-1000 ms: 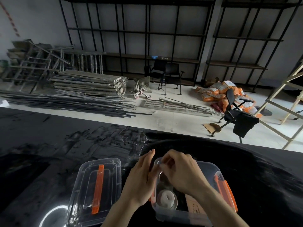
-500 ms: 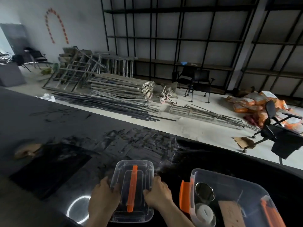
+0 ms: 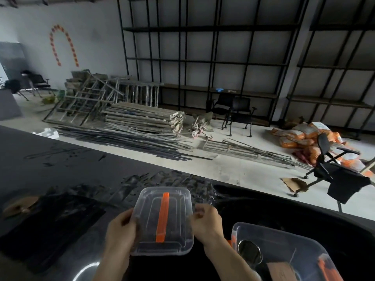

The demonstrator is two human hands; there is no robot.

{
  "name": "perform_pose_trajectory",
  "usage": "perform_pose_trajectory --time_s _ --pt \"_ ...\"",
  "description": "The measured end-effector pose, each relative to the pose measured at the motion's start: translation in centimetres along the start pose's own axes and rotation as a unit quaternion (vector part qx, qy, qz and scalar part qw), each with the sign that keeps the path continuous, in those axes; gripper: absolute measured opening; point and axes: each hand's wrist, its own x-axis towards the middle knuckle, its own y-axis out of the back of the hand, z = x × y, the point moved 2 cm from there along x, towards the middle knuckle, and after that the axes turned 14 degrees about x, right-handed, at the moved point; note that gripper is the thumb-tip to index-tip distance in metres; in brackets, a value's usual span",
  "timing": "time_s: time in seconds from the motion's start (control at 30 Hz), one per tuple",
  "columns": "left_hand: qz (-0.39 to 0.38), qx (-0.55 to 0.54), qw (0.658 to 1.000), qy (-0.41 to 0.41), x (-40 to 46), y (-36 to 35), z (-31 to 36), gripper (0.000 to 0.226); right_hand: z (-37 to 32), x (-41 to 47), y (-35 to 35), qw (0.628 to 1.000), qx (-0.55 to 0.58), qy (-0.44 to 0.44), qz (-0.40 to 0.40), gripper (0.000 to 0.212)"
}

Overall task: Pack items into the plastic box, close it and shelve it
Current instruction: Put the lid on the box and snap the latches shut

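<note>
Legible text, labels, brands, numbers: none you can read in this view.

- Orange sacks [image 3: 298, 136] piled on the floor at the far right: pale patches that may be labels, too small and blurred for you to make out.
- Brown card [image 3: 279, 271] inside the clear plastic box [image 3: 263, 233]: faint marks on its face, not legible.
- Clear lid [image 3: 162, 220] with its orange handle [image 3: 162, 217]: no print visible to you.
- Wall at the far left: a red-and-yellow striped arch [image 3: 63, 45], a marking only, carrying no letters or digits.
</note>
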Motion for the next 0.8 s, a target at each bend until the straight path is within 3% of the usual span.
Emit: perform_pose_trajectory --time_s 0.1,0.23,0.4,0.47,0.53,0.6,0.7,0.8 --pt "-0.008 -0.090 0.996 -0.026 -0.1 -1.2 4.1 0.015 -2.0 1.1 3.1 0.996 0.082 0.031 0.022 0.029" --pt "-0.034 -0.181 0.982 -0.044 -0.9 -5.5 9.0 0.018 -3.5 2.1 8.2 0.975 0.210 0.067 -0.011 0.011" --pt "-0.047 -0.293 0.954 -0.039 -4.8 -11.0 13.7 0.015 -3.6 1.6 14.0 0.959 0.276 0.037 -0.057 0.024" --pt "-0.072 -0.298 0.950 -0.058 -6.6 -12.9 14.9 0.014 -3.2 1.5 16.0 0.953 0.300 0.031 -0.039 0.037" --pt "-0.113 -0.275 0.951 -0.088 -8.0 -14.1 15.8 0.019 -2.9 1.5 18.3 0.942 0.334 0.031 -0.018 0.032" --pt "-0.181 -0.264 0.943 -0.095 -8.7 -14.8 16.0 0.007 -3.1 1.3 21.2 0.938 0.345 0.038 -0.010 0.026" --pt "-0.222 -0.260 0.936 -0.088 -7.8 -14.9 16.5 0.032 -3.5 0.8 25.8 0.952 0.300 0.053 -0.032 0.027" --pt "-0.226 -0.210 0.943 -0.127 -7.2 -14.8 17.3 0.028 -3.0 0.6 29.3 0.969 0.229 0.091 -0.024 0.026"
